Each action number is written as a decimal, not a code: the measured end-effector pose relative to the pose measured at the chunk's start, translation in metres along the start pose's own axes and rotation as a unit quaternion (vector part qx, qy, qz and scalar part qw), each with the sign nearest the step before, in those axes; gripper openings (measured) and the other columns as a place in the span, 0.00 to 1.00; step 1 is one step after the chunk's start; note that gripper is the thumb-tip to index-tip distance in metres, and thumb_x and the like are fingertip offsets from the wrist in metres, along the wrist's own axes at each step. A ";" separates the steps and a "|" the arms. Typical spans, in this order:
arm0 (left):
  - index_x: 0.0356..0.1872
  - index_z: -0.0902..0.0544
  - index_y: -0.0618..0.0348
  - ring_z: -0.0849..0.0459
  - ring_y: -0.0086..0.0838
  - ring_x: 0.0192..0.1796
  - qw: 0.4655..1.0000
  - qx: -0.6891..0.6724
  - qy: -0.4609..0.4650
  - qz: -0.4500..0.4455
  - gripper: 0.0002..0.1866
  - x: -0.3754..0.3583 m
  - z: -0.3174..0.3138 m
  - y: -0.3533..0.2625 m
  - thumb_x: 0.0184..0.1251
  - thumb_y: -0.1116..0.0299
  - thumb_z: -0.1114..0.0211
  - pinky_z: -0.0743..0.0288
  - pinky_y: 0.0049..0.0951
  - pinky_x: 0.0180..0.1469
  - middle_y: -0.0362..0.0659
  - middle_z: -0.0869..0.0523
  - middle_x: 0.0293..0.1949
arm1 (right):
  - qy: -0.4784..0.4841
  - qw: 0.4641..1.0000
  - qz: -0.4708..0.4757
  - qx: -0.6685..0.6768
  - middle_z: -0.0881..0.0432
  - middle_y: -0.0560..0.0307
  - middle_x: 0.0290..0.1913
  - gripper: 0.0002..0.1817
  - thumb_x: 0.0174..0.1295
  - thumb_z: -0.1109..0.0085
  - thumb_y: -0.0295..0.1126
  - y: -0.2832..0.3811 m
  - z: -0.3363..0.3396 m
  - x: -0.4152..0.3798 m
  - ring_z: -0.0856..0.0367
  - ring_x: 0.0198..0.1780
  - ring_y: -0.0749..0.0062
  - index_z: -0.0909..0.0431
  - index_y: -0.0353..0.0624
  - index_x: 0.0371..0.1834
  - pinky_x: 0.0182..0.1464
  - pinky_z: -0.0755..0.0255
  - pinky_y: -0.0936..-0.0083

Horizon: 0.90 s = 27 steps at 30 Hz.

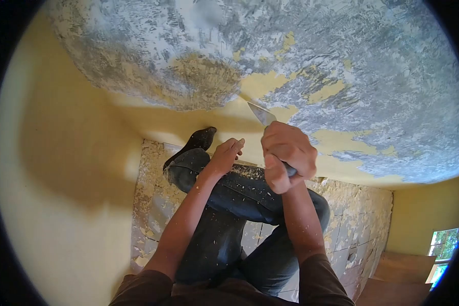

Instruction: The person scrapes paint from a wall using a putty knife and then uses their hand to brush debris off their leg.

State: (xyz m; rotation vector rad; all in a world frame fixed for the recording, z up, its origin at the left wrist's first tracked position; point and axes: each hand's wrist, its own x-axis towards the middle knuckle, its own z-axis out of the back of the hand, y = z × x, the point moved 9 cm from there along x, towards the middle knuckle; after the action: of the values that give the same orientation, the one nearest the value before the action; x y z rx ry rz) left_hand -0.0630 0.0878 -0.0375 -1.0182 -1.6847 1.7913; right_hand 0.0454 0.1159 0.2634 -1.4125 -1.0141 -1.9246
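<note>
Before the flaking grey-and-yellow wall, our right hand grips a pointed scraper, its tip near the grey's ragged edge; our left hand half-curls above a leg, whether holding anything we cannot tell; rightward, flake-strewn tiled floor opens toward a window

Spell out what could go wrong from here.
The right hand grips a scraper with its pointed blade up near the wall; if it slips, it might nick the left hand or the jeans below.
A hard push on the tip might gouge the patchy surface.
Flakes already litter the floor and speckle the jeans, so more falling bits could perhaps reach the eyes.
</note>
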 end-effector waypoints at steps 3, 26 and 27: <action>0.37 0.19 0.64 0.22 0.29 0.34 1.000 -0.005 0.000 0.013 0.27 0.005 -0.002 0.004 0.77 0.45 0.43 0.26 0.31 0.41 0.44 0.18 0.30 | -0.029 0.999 0.007 0.017 0.26 0.52 0.17 0.08 0.55 0.43 0.26 0.023 0.007 0.020 0.30 0.16 0.65 0.29 0.34 0.23 0.19 0.34 0.69; 0.34 0.21 0.64 0.24 0.27 0.32 1.000 0.000 0.011 0.023 0.27 0.001 -0.002 0.000 0.77 0.45 0.43 0.27 0.31 0.40 0.45 0.19 0.30 | 0.023 1.000 0.002 0.019 0.27 0.54 0.18 0.07 0.52 0.40 0.25 -0.004 0.000 -0.002 0.31 0.16 0.65 0.28 0.34 0.24 0.19 0.37 0.70; 0.34 0.21 0.64 0.24 0.27 0.32 1.000 0.002 0.010 0.020 0.27 0.002 -0.002 0.001 0.77 0.45 0.43 0.27 0.31 0.40 0.45 0.19 0.30 | 0.010 1.000 -0.006 0.018 0.27 0.54 0.18 0.07 0.53 0.41 0.25 -0.001 0.005 0.002 0.32 0.16 0.65 0.28 0.34 0.24 0.18 0.38 0.70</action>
State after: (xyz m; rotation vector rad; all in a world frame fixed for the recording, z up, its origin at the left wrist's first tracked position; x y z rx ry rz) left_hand -0.0620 0.0904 -0.0383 -1.0716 -1.6593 1.8027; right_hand 0.0464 0.1208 0.2658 -1.3682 -1.0446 -1.9160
